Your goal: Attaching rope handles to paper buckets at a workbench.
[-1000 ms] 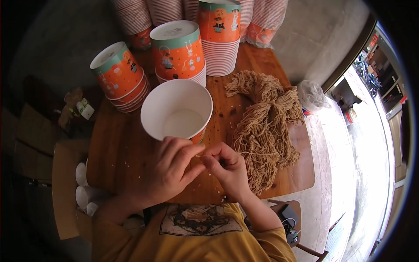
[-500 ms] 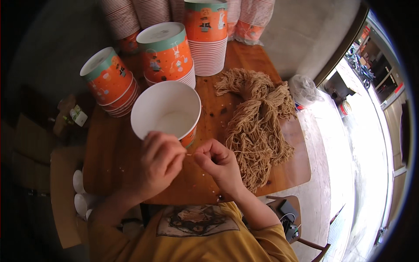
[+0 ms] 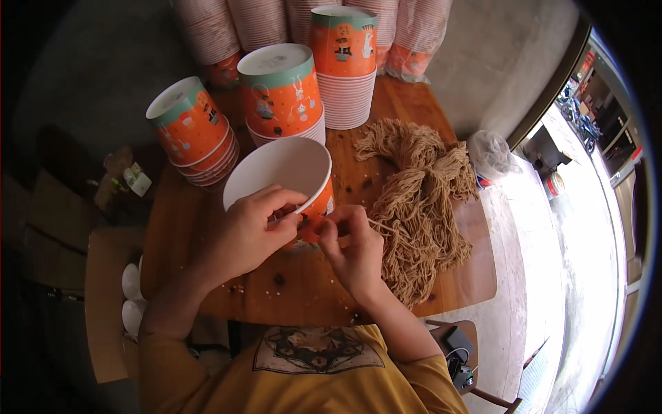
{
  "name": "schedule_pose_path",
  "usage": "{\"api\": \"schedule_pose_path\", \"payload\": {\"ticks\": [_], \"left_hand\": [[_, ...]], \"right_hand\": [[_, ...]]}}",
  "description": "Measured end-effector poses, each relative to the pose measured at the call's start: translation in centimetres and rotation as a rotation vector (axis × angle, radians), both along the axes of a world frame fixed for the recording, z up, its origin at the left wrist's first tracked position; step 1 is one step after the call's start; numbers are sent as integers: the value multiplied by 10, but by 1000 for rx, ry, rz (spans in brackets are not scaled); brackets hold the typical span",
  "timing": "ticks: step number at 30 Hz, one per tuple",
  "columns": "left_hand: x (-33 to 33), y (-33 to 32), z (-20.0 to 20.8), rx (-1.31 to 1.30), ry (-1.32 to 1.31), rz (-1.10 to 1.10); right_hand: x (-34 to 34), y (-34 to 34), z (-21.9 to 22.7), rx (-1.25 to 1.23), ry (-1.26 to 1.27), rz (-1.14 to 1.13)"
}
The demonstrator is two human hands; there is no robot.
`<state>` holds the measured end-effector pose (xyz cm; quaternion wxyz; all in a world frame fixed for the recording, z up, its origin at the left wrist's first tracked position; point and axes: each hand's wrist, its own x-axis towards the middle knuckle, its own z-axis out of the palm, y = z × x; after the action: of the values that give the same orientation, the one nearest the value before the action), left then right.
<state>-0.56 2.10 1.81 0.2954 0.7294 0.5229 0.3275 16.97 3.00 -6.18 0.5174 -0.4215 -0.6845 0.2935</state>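
A white-lined paper bucket (image 3: 277, 169), orange outside, stands at the near middle of the wooden table with its mouth tilted toward me. My left hand (image 3: 252, 231) is closed on its near rim, fingers over the edge and thumb outside. Just right of it, my right hand (image 3: 355, 248) is closed in a pinch beside the bucket's wall. A thin tan cord (image 3: 378, 226) runs from its fingers toward the bundle of tan cords (image 3: 417, 200), tied near its upper part. The cord's end inside the pinch is hidden.
Stacks of upside-down orange buckets (image 3: 281, 90) stand behind, with bagged cup stacks (image 3: 417, 38) against the wall. A plastic bag (image 3: 493, 157) sits past the table's right edge. On the left, a cardboard box (image 3: 107, 297) holds white cups. Small bits dot the tabletop (image 3: 276, 297).
My left hand has moved from beside the right hand onto the bucket's rim. The right hand has shifted up and right, close to the bucket's wall. The view has also shifted slightly.
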Motion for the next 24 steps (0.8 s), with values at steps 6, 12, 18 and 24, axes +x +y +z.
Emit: {"api": "schedule_pose_path", "payload": {"ticks": [6, 12, 18, 24], "left_hand": [[1, -1, 4, -35, -33, -5], [0, 0, -4, -19, -83, -41], [3, -3, -1, -98, -36, -46], [8, -1, -4, -134, -63, -100]], "right_hand": [[-7, 6, 5, 163, -22, -40], [-8, 6, 3, 170, -22, -47], [-6, 3, 5, 132, -75, -63], [-2, 3, -3, 110, -94, -81]]}}
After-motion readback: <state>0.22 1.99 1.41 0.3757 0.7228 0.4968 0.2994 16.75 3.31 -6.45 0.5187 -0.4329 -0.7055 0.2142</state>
